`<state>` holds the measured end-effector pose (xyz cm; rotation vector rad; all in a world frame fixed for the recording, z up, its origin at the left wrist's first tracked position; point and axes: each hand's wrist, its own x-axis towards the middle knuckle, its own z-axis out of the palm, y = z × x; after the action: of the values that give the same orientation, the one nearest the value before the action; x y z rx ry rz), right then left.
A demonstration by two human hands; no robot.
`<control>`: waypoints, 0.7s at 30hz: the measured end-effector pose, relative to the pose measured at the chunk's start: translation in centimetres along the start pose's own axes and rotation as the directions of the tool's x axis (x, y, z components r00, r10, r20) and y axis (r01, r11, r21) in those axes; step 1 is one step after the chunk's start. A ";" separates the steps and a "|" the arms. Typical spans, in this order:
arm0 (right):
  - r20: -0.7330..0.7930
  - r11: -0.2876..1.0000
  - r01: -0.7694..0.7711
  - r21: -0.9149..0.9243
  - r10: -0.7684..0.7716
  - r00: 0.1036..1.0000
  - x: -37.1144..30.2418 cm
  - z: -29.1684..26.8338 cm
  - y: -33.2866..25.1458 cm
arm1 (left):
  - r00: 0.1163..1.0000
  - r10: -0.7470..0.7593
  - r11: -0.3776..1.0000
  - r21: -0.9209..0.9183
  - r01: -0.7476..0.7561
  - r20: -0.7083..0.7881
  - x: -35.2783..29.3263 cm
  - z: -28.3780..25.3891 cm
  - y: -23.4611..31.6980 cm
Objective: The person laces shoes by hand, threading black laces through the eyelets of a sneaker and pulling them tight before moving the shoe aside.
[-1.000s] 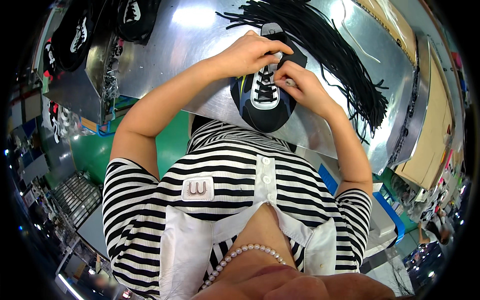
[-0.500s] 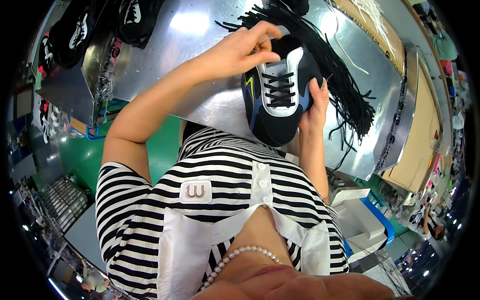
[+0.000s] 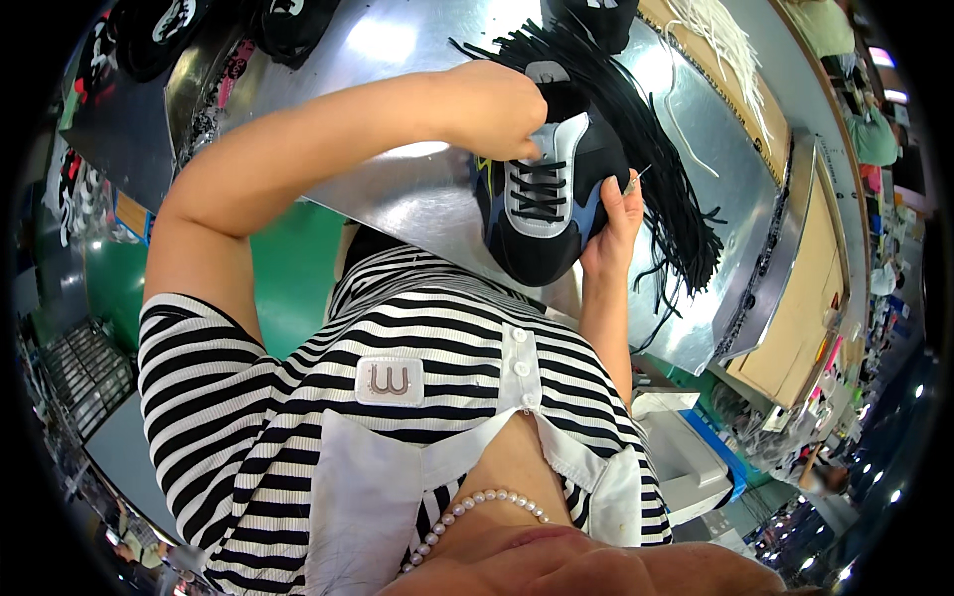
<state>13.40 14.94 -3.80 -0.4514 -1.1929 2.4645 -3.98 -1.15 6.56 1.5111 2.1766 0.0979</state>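
A black sneaker [image 3: 542,253] with grey-blue panels, a silver-white eyelet panel and crossed black laces [image 3: 538,191] is held just over the near edge of the metal table, toe toward me. My right hand [image 3: 611,230] grips its right side, and a thin, pointed, metallic-looking piece [image 3: 639,177] sticks out by the fingertips. My left hand [image 3: 502,111] is closed at the upper left of the eyelet panel, above the lace rows. Its fingers curl inward, and whatever they pinch is hidden. The hand also covers part of the sneaker's left side.
A bundle of black laces [image 3: 686,219] lies on the metal table [image 3: 397,184], right of the sneaker. White laces [image 3: 730,50] rest on cardboard at the far right. Other black shoes [image 3: 164,35] stand at the far left, and a dark shoe [image 3: 601,22] at the back.
My left hand has moved from the shoe's opening down to the eyelet edge, and its fingers have closed. The left elbow has swung outward. The right hand still grips the sneaker.
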 end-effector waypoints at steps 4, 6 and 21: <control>0.029 0.999 -0.030 0.015 0.029 0.999 -0.2 -0.1 -0.4 | 0.991 0.109 0.956 -0.282 -0.081 0.084 0.6 -0.2 -0.7; 0.008 0.999 -0.044 0.008 0.044 0.999 -0.3 0.1 -0.4 | 0.985 0.168 0.907 -0.398 -0.136 0.047 0.9 0.6 -1.1; 0.027 1.000 -0.018 -0.011 0.018 0.999 0.2 -1.2 -0.1 | 0.984 0.093 0.718 -0.674 -0.173 -0.154 0.3 2.4 -1.7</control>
<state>13.80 15.90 -4.46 -0.4346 -1.2181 2.4883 -4.48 -2.04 3.76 1.2186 1.7783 0.9538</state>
